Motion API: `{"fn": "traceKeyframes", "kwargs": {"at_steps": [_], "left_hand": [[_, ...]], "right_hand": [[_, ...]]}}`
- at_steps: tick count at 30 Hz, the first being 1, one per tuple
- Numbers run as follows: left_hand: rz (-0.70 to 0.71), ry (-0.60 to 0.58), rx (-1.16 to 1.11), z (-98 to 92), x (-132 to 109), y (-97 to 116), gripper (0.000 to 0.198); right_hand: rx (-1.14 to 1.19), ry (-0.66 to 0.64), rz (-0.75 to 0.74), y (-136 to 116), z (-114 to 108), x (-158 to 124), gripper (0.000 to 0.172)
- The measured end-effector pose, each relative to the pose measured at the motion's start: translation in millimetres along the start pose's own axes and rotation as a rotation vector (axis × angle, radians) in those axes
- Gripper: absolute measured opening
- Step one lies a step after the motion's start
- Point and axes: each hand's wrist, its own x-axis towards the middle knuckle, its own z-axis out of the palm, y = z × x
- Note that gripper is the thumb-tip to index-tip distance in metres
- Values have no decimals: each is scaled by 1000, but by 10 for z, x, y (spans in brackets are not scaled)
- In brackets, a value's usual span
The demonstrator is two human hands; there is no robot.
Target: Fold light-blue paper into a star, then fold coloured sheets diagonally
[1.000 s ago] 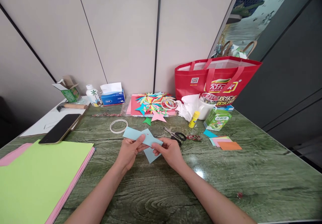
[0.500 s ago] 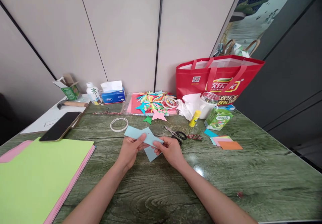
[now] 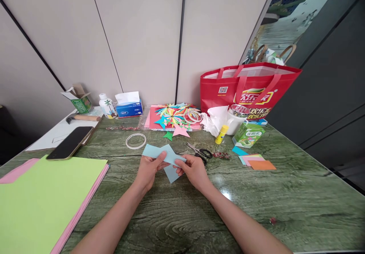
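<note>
A light blue folded paper with several arms is held between both hands above the table. My left hand pinches its left arm, thumb on top and fingers beneath. On the other side, my right hand grips the right arm between thumb and fingers. The lower arm points down toward me, partly covered by my right fingers. Just behind my right hand lie black-handled scissors, slightly spread. A roll of white tape rests beyond my left hand. Green and pink paper stars lie farther back.
Stacked coloured paper and a phone are at left. A hammer, tissue box and bottle stand behind. To the right are a glue stick, green carton, paper strips and red bag.
Both hands keep the same hold on the blue paper, which has barely moved. The whole view has shifted very slightly.
</note>
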Motion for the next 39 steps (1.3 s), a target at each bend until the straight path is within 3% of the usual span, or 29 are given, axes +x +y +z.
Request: {"fn": "traceKeyframes", "kwargs": {"at_steps": [4,10,12,17,24,32,39], "left_hand": [[-3,29,-42,-8,20,7,26],[-271,29,-140,-59,58,15,18],[-302,15,-152,-67,62,21,16],[-113,-15,-75,-29,27,36,23],[57,0,-65,99,-64,-87,23],[56,37,-10,130,-90,-178,25],[62,29,-40,102,-63,-121,26]], "right_hand": [[-46,-19,-2,20,9,-9,37],[21,-37,-38,39,-9,-18,28],[24,-42,-92,32,-25,-27,26],[-223,-28,-204,23,-37,-38,10],[-364,224,-222,48,18,-45,24],[-281,281,-170,94,68,-42,37],[-28,190,-114,64,54,-33,44]]}}
